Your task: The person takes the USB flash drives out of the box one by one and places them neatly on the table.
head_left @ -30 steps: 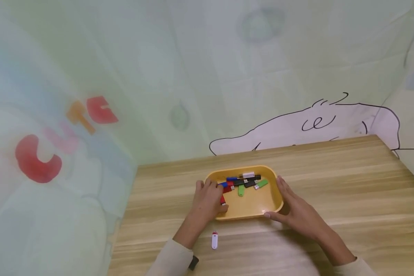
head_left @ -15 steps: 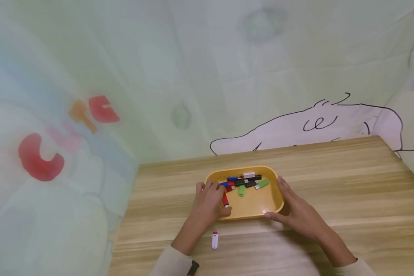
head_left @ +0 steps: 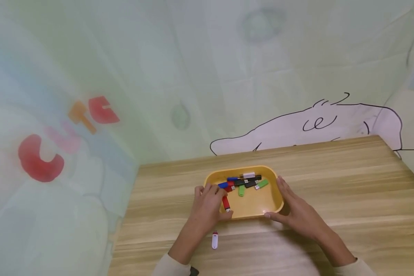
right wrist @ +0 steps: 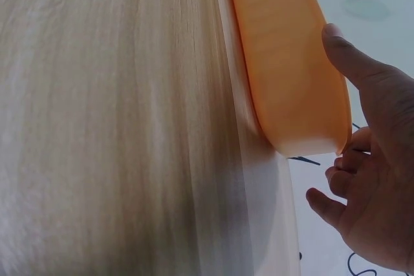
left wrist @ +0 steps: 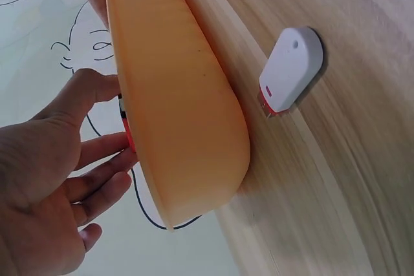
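In the head view a yellow plastic tray (head_left: pixel 253 205) holds several USB flash drives. My left hand (head_left: pixel 207 203) reaches over its left end, with thumb and fingertips at the two ends of a red USB flash drive (head_left: pixel 225 202). In the left wrist view a sliver of the red drive (left wrist: pixel 128 135) shows above the rim, against the fingers. My right hand (head_left: pixel 301 214) grips the tray's right end. Its thumb lies at the near rim, and its fingers bend around the end in the right wrist view. A white flash drive (left wrist: pixel 294 66) with a red plug end lies outside the tray.
Inside the tray, a green drive (head_left: pixel 262 184), a black drive (head_left: pixel 251 184), a white drive (head_left: pixel 248 175) and others lie toward the back. The tray stands on a wood-grain table (head_left: pixel 165 191). A printed curtain (head_left: pixel 193 76) hangs behind it.
My left hand has drawn slightly toward the near side, and the red flash drive has moved with it, more of it now showing. The right hand and tray have stayed put.
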Demonstrator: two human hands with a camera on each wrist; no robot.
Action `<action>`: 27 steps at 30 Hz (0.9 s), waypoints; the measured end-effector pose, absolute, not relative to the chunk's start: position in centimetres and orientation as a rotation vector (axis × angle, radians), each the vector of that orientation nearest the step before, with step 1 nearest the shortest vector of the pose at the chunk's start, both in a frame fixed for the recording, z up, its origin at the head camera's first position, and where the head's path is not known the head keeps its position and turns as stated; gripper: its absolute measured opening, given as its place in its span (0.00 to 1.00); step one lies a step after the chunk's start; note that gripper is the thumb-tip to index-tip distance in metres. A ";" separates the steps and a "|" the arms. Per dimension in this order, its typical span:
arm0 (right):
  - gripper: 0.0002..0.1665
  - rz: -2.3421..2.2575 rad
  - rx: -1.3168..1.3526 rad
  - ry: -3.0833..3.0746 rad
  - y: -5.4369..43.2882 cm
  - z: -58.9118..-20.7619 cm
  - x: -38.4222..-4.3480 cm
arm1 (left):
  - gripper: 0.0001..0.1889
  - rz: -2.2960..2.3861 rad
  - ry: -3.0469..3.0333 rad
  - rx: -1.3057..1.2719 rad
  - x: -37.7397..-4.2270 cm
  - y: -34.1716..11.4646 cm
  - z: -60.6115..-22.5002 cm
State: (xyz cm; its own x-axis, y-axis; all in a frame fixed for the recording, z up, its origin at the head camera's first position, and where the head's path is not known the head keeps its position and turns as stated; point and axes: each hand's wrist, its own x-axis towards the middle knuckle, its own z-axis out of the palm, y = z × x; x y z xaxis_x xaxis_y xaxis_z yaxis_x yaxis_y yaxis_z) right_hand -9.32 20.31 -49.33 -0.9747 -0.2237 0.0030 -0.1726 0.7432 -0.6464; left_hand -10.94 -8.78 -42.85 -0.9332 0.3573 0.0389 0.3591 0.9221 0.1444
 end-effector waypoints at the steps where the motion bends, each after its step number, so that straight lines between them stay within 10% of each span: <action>1: 0.75 -1.052 -0.326 2.863 20.3 -49.3 -9.3 | 0.29 -0.240 -3.068 -0.576 -10.9 -8.8 -42.8; 27: 0.74 -1.056 -0.374 2.882 20.5 -49.5 -9.3 | 0.26 -0.317 -3.033 -0.713 -8.2 -9.6 -42.2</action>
